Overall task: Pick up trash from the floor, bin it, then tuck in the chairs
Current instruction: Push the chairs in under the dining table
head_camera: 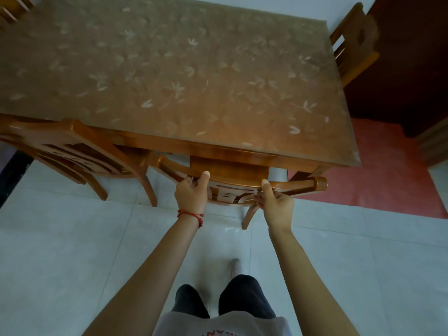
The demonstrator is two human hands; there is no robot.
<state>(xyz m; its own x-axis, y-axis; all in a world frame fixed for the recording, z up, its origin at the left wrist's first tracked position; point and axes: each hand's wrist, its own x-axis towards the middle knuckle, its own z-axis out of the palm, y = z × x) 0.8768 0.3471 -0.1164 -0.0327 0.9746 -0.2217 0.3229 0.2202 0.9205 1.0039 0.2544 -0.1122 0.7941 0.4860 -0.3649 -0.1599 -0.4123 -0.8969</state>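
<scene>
Hands first: my left hand [191, 194] and right hand [274, 204] are each wrapped around the top rail of the chair [242, 181], thumbs pressed on top, fingers curled under. A red bracelet [191, 215] circles the left wrist. The rail runs left to right, parallel to the table [169, 81] edge just beyond my knuckles; the seat is hidden beneath the table. Pale tiles [72, 251] lie under my arms, a red mat [388, 178] right of the right hand. A second chair [72, 151] stands left, partly cut off; a third [354, 42] is blurred at far right.
</scene>
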